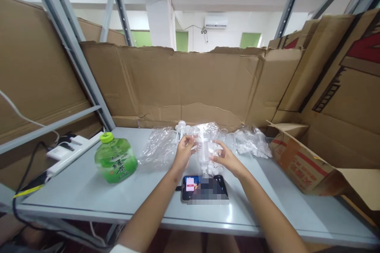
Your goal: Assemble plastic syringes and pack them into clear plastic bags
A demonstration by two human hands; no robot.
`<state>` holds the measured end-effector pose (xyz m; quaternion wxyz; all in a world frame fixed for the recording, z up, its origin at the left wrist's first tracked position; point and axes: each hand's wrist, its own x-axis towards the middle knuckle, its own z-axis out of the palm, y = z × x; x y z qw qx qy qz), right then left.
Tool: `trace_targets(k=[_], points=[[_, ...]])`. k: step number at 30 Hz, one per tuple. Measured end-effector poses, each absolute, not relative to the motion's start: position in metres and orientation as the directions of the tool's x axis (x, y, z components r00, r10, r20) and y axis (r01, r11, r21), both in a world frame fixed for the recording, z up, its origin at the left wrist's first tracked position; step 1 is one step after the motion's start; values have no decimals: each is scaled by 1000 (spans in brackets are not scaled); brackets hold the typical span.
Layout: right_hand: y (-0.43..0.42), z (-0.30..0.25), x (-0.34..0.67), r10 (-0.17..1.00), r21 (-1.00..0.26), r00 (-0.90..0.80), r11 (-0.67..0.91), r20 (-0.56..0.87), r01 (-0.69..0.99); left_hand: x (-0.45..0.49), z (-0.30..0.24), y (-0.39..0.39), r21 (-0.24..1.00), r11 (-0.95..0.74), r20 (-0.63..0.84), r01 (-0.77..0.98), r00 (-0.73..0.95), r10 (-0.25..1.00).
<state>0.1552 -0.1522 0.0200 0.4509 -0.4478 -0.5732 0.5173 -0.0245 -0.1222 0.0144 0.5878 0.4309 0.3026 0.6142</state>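
A clear plastic tube [204, 151], with a flange-like upper part and a narrow lower end, is held upright between my hands above the table. My left hand [184, 151] has its fingers curled against the tube's left side. From the right, the thumb and fingers of my right hand [227, 159] grip it. Behind the hands lie crumpled clear plastic bags [158, 146] and a white plastic part [182, 126] with a rounded top. Below the tube, a phone [186, 195] lies on the table with its screen lit and partly pixelated.
A green tea bottle [115, 160] stands at left, beside a white power strip [73, 154] with cables. More bagged clear parts [253, 142] lie right of centre. An open cardboard box [303, 162] sits at right. Cardboard panels [190, 83] and metal posts enclose the grey table [142, 201].
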Motion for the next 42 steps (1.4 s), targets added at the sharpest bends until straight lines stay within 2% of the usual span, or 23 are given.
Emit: trace_targets(k=[5, 8, 10, 12, 16, 19, 24, 27, 30, 34, 37, 42], points=[[-146, 43, 200, 988, -976, -84, 143, 131, 161, -27, 9, -119, 883, -210, 249, -421, 40, 968], [-140, 53, 241, 983, -956, 83, 136, 163, 261, -27, 5, -117, 917, -240, 265, -319, 38, 963], [-133, 55, 265, 969, -938, 215, 41, 122, 344, -26, 4, -117, 925, -275, 291, -262, 25, 956], [-126, 54, 285, 939, -859, 333, -97, 89, 503, -24, 3, -118, 922, -316, 324, -222, 0, 946], [-108, 52, 309, 898, -774, 431, -207, 93, 598, -22, 2, -121, 920, -357, 362, -161, 2, 932], [-95, 56, 320, 866, -660, 483, -287, 132, 695, -22, 2, -124, 901, -431, 433, -39, 39, 901], [-89, 65, 317, 871, -426, 433, -309, 233, 851, -24, 2, -127, 762, -600, 585, 242, 138, 799], [-96, 65, 299, 878, -297, 381, -296, 288, 908, -26, 2, -126, 685, -636, 620, 356, 175, 765], [-102, 60, 270, 901, -202, 273, -214, 338, 956, -28, 2, -124, 605, -655, 627, 453, 237, 742], [-97, 46, 235, 953, -153, 152, -115, 263, 982, -30, -1, -119, 538, -630, 570, 560, 308, 761], [-83, 35, 223, 970, -153, 147, -118, 192, 981, -30, -3, -118, 500, -613, 508, 611, 366, 780], [-55, 20, 226, 977, -174, 190, -170, 100, 970, -27, -4, -124, 459, -673, 275, 580, 628, 728]])
